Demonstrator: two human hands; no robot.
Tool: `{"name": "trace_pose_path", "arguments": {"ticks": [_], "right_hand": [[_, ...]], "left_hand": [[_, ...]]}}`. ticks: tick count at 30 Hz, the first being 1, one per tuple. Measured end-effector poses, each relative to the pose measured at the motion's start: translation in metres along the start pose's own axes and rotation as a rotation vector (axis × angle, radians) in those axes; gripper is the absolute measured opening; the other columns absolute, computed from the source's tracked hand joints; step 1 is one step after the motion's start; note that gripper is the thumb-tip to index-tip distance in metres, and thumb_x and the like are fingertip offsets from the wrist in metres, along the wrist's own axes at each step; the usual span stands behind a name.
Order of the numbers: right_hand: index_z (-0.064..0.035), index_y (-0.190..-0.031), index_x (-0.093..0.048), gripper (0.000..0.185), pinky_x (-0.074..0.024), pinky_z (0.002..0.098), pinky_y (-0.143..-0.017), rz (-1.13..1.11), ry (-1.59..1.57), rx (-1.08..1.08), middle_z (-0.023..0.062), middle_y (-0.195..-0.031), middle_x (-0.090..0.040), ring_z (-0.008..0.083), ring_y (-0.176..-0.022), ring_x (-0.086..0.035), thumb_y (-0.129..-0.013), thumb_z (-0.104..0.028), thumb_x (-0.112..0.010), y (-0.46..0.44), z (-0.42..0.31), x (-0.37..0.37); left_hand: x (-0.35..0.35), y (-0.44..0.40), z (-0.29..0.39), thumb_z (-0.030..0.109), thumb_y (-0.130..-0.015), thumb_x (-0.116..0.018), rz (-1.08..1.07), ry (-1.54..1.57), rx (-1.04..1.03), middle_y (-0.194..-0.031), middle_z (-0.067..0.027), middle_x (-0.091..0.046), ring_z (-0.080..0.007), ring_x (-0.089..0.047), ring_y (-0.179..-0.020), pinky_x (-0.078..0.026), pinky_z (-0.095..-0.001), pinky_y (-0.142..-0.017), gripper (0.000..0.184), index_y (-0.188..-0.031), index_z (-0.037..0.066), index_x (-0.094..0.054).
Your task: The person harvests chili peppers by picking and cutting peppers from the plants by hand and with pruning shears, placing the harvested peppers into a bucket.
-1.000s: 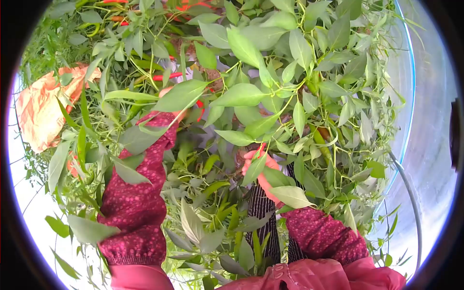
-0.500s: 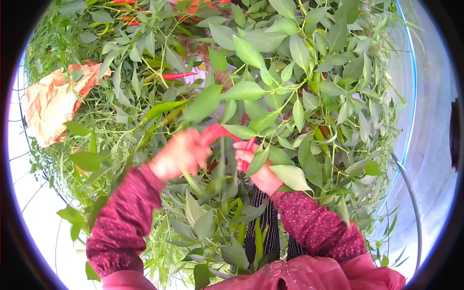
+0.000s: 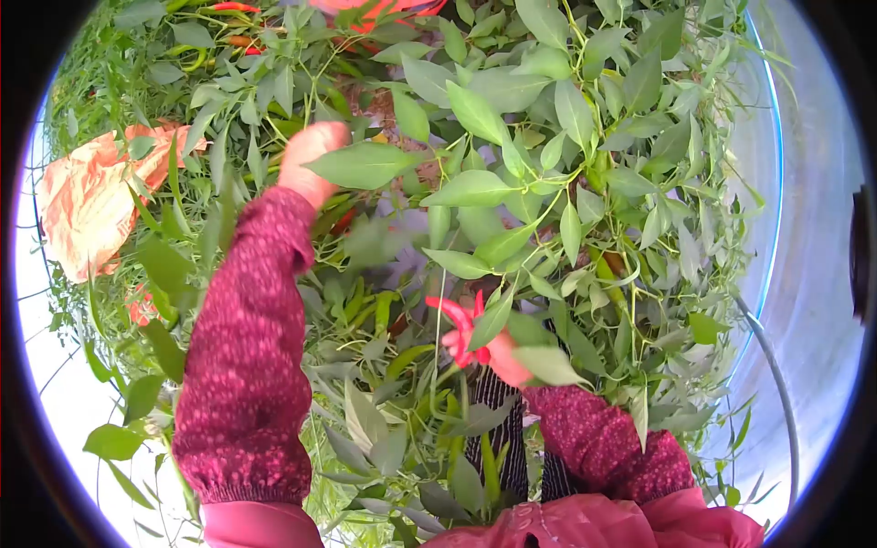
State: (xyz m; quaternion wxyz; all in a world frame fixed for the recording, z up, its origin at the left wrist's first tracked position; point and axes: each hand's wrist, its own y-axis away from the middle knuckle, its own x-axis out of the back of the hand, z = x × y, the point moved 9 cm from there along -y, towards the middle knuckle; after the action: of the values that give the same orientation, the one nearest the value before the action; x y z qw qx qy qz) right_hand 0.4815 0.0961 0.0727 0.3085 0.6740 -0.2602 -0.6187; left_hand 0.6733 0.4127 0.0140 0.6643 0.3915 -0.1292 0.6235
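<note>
Peppers: I see a small bunch of red peppers [image 3: 464,321] in the right hand, low in the middle of my view, the tips sticking out past the fingers.
Right hand: I have this hand [image 3: 498,354] closed on the bunch, partly covered by green leaves.
Left hand: I find this hand [image 3: 315,157] higher up and well apart from the other, among the foliage, beside a broad green leaf [image 3: 364,165]. I cannot tell whether its fingers are apart or together, or whether they grip anything.
Sleeves: Both are dark red with pale speckles, the left one [image 3: 247,365] reaching up, the right one [image 3: 603,438] angled inward.
Trousers: I make out striped cloth [image 3: 498,411] below the right hand.
Plants: More red fruit [image 3: 235,7] shows at upper left.
Wrapping: A crumpled orange sheet [image 3: 91,205] lies on the foliage at far left.
Edge: On my right, a grey tube [image 3: 775,370] curves down in front of clear sheeting [image 3: 818,247].
</note>
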Motion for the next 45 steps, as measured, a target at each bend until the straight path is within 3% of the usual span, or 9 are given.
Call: {"name": "trace_pose_path", "arguments": {"ticks": [1, 3, 9, 12, 13, 17, 23, 36, 45], "right_hand": [[-0.0025, -0.111, -0.055, 0.034, -0.0533, 0.0278, -0.068, -0.041, -0.028, 0.023, 0.0112, -0.095, -0.064, 0.0199, -0.079, -0.064, -0.081, -0.017, -0.060, -0.015, 0.040, 0.033], [-0.0009, -0.108, -0.055, 0.031, -0.0541, 0.0302, -0.069, 0.041, -0.083, -0.002, 0.0119, -0.094, -0.063, 0.0213, -0.080, -0.064, -0.081, -0.015, -0.059, 0.005, 0.029, 0.037], [-0.0009, -0.107, -0.052, 0.025, -0.0524, 0.0319, -0.069, 0.261, -0.065, 0.005, 0.0103, -0.087, -0.061, 0.0196, -0.078, -0.062, -0.084, -0.012, -0.053, 0.024, 0.027, 0.066], [-0.0040, -0.106, -0.052, 0.026, -0.0508, 0.0286, -0.067, 0.216, -0.058, -0.002, 0.0054, -0.083, -0.058, 0.0136, -0.072, -0.057, -0.084, -0.018, -0.057, 0.022, 0.028, 0.056], [-0.0015, -0.122, -0.051, 0.043, -0.0491, 0.0272, -0.065, 0.205, -0.019, -0.043, 0.0010, -0.077, -0.054, 0.0110, -0.068, -0.054, -0.087, -0.024, -0.058, 0.022, 0.038, 0.055], [-0.0055, -0.094, -0.057, 0.018, -0.0484, 0.0271, -0.066, 0.130, 0.018, -0.140, 0.0010, -0.076, -0.054, 0.0110, -0.070, -0.055, -0.086, -0.021, -0.062, 0.025, 0.062, 0.054], [-0.0056, -0.109, -0.054, 0.028, -0.0483, 0.0252, -0.062, 0.154, 0.080, -0.214, 0.0002, -0.083, -0.055, 0.0083, -0.073, -0.053, -0.087, -0.021, -0.059, 0.030, 0.079, 0.064], [-0.0018, -0.118, -0.050, 0.036, -0.0463, 0.0230, -0.062, 0.226, -0.041, -0.154, 0.0036, -0.083, -0.053, 0.0101, -0.067, -0.051, -0.087, -0.022, -0.053, 0.020, 0.086, 0.083], [0.0016, -0.105, -0.056, 0.028, -0.0501, 0.0309, -0.071, 0.221, 0.099, -0.184, 0.0055, -0.082, -0.059, 0.0172, -0.071, -0.061, -0.083, -0.016, -0.061, 0.029, 0.052, 0.047]], "left_hand": [[0.015, 0.016, 0.001, 0.017, -0.078, -0.057, 0.238, 0.546, 0.724, -0.067, -0.0030, -0.054, -0.0185, -0.049, -0.060, -0.042, -0.0327, -0.058, 0.016, -0.073, 0.002, -0.057], [0.064, 0.003, 0.029, 0.023, -0.081, -0.052, 0.152, -0.474, 0.380, -0.074, -0.0111, -0.063, -0.0187, -0.061, -0.073, -0.048, -0.0316, -0.068, 0.024, -0.083, 0.001, -0.062], [0.056, 0.077, -0.066, 0.009, -0.083, -0.055, 0.146, 0.238, 0.953, -0.079, -0.0098, -0.064, -0.0211, -0.062, -0.065, -0.054, -0.0341, -0.058, 0.021, -0.101, 0.001, -0.061], [0.036, 0.069, -0.082, 0.009, -0.085, -0.056, 0.178, 0.388, 0.901, -0.083, -0.0082, -0.063, -0.0202, -0.061, -0.066, -0.053, -0.0351, -0.055, 0.038, -0.123, 0.009, -0.055], [0.034, 0.067, -0.084, 0.009, -0.085, -0.056, 0.180, 0.395, 0.906, -0.083, -0.0082, -0.063, -0.0202, -0.061, -0.066, -0.053, -0.0351, -0.055, 0.038, -0.123, 0.009, -0.055], [0.019, 0.050, -0.102, 0.011, -0.085, -0.058, 0.150, 0.438, 0.792, -0.089, -0.0057, -0.065, -0.0151, -0.058, -0.068, -0.049, -0.0300, -0.062, 0.036, -0.121, 0.012, -0.058], [0.028, 0.042, -0.111, 0.008, -0.081, -0.059, 0.139, 0.297, 0.580, -0.099, -0.0049, -0.064, -0.0124, -0.056, -0.088, -0.043, -0.0254, -0.080, 0.036, -0.117, 0.008, -0.061], [0.037, 0.052, -0.081, 0.010, -0.088, -0.049, -0.196, 0.423, 0.726, -0.085, -0.0032, -0.061, -0.0114, -0.057, -0.071, -0.050, -0.0257, -0.066, 0.032, -0.120, 0.005, -0.051], [0.072, 0.032, 0.019, 0.009, -0.075, -0.058, 0.064, -1.073, -0.064, -0.082, -0.0155, -0.058, -0.0326, -0.061, -0.079, -0.051, -0.0408, -0.070, 0.011, -0.084, 0.003, -0.060]]}}
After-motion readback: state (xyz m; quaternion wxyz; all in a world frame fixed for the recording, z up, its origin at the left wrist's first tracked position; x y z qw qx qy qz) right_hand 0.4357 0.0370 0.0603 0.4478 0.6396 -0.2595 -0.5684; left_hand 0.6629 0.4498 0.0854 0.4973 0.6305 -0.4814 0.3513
